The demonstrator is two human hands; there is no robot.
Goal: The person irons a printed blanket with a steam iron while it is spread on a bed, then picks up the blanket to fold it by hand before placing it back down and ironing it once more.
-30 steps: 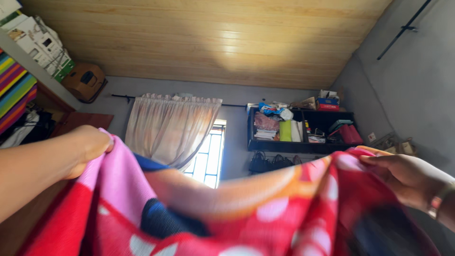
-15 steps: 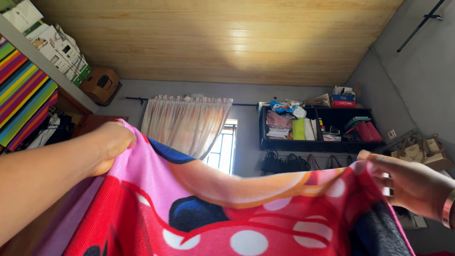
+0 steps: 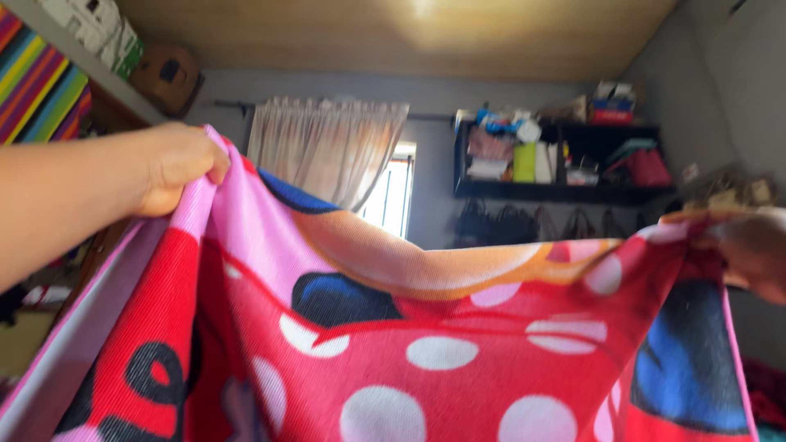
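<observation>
A large red blanket (image 3: 442, 360) with white dots, pink edges and blue and orange patches hangs spread in front of me. My left hand (image 3: 176, 164) grips its upper left corner at the pink border. My right hand (image 3: 753, 250) grips the upper right corner at the frame's right edge and looks blurred. The top edge of the cloth sags between the two hands, and the rest falls below the frame.
A window with a gathered beige curtain (image 3: 327, 147) is straight ahead. A dark wall shelf (image 3: 565, 192) full of bags and boxes is at right, with handbags hanging under it. A wardrobe with striped cloth (image 3: 37, 90) and boxes on top stands at left.
Both hands have moved apart and higher, stretching the blanket wider. More of the dotted red cloth shows, and my view has tilted down from the ceiling.
</observation>
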